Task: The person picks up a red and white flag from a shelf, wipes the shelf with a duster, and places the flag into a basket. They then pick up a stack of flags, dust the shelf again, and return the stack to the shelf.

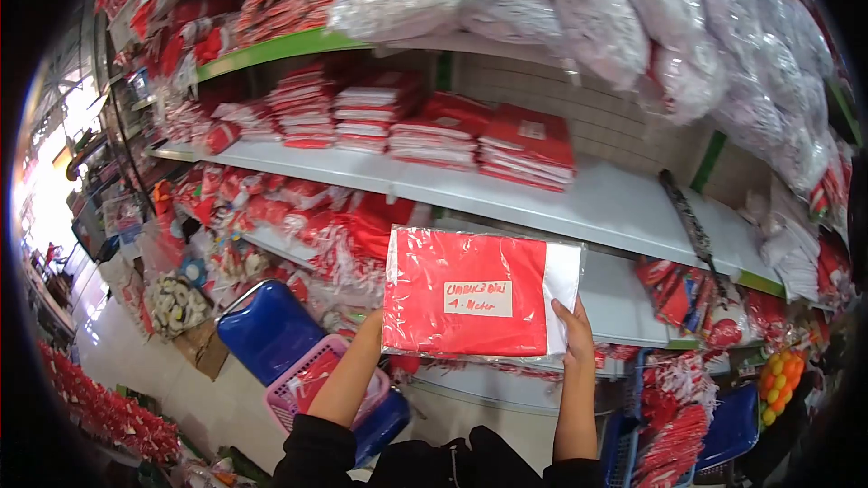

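Note:
Both hands hold up a flat, clear plastic packet (pixel 470 258) with folded red and white cloth inside. On its front sits a pale label (pixel 477 299) with handwriting in red that ends in "Meter". My right hand (pixel 576 330) grips the packet's right edge, thumb on the front face. At the left edge, my left hand (pixel 372 323) supports the packet from the side, its fingers mostly hidden behind it. Beyond the packet, a shelf (pixel 624 194) carries stacks of similar red and white packets (pixel 527 143).
Clear bags of white goods (pixel 597 9) bulge from the upper shelf. Below stand a blue stool (pixel 267 325) and a pink basket (pixel 287 389) on the floor. At lower right, a blue basket (pixel 619 438) stands beside red packets (pixel 671 443). A dark rod-like item (pixel 687 217) leans on the shelf.

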Demonstrator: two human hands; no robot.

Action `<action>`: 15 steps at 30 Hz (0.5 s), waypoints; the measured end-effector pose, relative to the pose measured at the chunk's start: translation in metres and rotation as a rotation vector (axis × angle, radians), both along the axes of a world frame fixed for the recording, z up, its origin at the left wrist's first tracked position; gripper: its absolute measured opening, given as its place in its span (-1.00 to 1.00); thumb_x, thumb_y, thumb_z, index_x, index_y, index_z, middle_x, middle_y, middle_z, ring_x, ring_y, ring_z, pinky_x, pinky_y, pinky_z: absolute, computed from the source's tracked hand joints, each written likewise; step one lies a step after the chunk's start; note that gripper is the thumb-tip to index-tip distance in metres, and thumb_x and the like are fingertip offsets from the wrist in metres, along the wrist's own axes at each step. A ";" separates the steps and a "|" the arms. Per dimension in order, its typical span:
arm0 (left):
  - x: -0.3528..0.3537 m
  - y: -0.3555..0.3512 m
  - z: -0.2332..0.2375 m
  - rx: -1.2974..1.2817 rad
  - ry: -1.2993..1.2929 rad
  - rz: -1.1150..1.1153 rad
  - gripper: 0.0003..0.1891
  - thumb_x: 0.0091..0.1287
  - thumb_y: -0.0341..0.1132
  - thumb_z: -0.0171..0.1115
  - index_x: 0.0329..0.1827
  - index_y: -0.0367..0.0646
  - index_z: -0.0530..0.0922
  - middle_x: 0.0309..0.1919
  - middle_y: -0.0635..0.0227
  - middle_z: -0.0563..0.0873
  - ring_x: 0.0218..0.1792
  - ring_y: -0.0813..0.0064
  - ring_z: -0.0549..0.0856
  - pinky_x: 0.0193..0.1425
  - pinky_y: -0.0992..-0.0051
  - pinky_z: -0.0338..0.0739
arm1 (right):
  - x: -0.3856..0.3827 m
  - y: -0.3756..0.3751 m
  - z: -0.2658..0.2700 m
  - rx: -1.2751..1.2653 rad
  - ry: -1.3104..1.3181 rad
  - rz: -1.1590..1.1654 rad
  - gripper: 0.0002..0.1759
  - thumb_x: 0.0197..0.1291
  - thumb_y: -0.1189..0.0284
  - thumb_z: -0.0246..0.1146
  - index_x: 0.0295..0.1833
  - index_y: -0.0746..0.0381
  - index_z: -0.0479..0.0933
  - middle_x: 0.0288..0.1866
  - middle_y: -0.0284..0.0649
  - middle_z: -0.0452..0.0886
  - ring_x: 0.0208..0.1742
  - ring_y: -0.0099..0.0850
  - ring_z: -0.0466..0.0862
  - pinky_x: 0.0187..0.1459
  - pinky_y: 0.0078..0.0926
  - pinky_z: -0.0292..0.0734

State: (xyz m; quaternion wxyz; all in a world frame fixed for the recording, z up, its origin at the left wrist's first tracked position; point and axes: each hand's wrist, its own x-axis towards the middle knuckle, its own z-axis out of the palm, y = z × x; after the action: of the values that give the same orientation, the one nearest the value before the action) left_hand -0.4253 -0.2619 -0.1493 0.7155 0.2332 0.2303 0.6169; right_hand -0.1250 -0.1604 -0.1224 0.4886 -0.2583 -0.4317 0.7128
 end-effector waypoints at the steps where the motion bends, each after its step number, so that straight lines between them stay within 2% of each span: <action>1: 0.015 0.012 0.004 -0.002 -0.008 -0.009 -0.36 0.40 0.14 -0.20 0.31 -0.22 0.26 0.17 0.12 0.48 0.17 0.25 0.50 0.28 0.20 0.36 | 0.021 0.007 0.005 0.019 -0.008 -0.032 -0.46 0.16 0.59 0.18 0.28 0.32 0.26 0.11 -0.20 0.52 0.06 -0.45 0.55 0.06 -0.53 0.43; 5: 0.077 0.058 0.028 -0.011 -0.041 -0.042 -0.38 0.41 0.12 -0.19 0.30 -0.23 0.27 0.15 0.12 0.51 0.15 0.25 0.52 0.27 0.19 0.37 | 0.099 0.028 0.022 0.077 -0.024 -0.122 -0.48 0.15 0.60 0.18 0.26 0.32 0.29 0.09 -0.20 0.52 0.05 -0.47 0.54 0.07 -0.54 0.42; 8: 0.131 0.088 0.030 0.087 -0.022 0.059 -0.46 0.42 0.03 -0.10 0.23 -0.27 0.33 0.09 0.13 0.55 0.12 0.29 0.55 0.20 0.22 0.45 | 0.143 0.038 0.038 0.172 -0.067 -0.248 -0.52 0.15 0.56 0.21 0.21 0.33 0.34 0.05 -0.22 0.54 0.01 -0.50 0.55 0.02 -0.56 0.43; 9: 0.140 0.099 0.028 0.113 0.161 0.126 -0.57 0.39 -0.14 0.06 0.18 -0.27 0.37 0.06 0.17 0.57 0.06 0.36 0.59 0.11 0.31 0.52 | 0.156 0.042 0.044 0.204 -0.083 -0.289 -0.53 0.14 0.56 0.22 0.19 0.33 0.35 0.04 -0.23 0.55 0.00 -0.50 0.55 0.01 -0.57 0.43; 12: 0.177 0.125 0.063 0.163 0.506 0.224 -0.61 0.31 -0.30 0.18 0.14 -0.28 0.40 0.01 0.17 0.59 -0.03 0.40 0.63 0.03 0.39 0.58 | 0.186 0.059 0.073 0.337 -0.175 -0.409 -0.62 0.14 0.54 0.22 0.10 0.34 0.42 -0.06 -0.25 0.59 -0.08 -0.53 0.56 -0.05 -0.57 0.43; 13: 0.188 0.133 0.078 0.181 0.476 0.240 -0.62 0.26 -0.40 0.22 0.11 -0.29 0.40 -0.01 0.20 0.60 -0.08 0.46 0.64 -0.02 0.42 0.60 | 0.195 0.067 0.081 0.393 -0.222 -0.440 -0.64 0.14 0.53 0.22 0.08 0.35 0.44 -0.08 -0.25 0.60 -0.10 -0.54 0.56 -0.06 -0.57 0.44; 14: 0.198 0.144 0.090 0.231 0.502 0.271 -0.63 0.27 -0.38 0.22 0.10 -0.28 0.41 -0.03 0.22 0.61 -0.07 0.48 0.63 -0.02 0.43 0.58 | 0.202 0.077 0.090 0.454 -0.270 -0.468 -0.66 0.14 0.53 0.22 0.06 0.36 0.45 -0.11 -0.25 0.60 -0.11 -0.55 0.56 -0.07 -0.57 0.44; 15: 0.207 0.156 0.102 0.283 0.527 0.307 -0.64 0.28 -0.37 0.21 0.09 -0.28 0.42 -0.05 0.24 0.62 -0.06 0.49 0.62 -0.01 0.44 0.56 | 0.206 0.090 0.098 0.572 -0.372 -0.544 -0.69 0.15 0.49 0.20 0.01 0.38 0.48 -0.17 -0.17 0.64 -0.18 -0.41 0.62 -0.09 -0.53 0.44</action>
State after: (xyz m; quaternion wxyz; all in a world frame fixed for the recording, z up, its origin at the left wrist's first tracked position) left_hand -0.2181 -0.1057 -0.0474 0.4907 0.4443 0.3520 0.6617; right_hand 0.0814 -0.0708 -0.0240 0.6243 -0.3410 -0.6089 0.3511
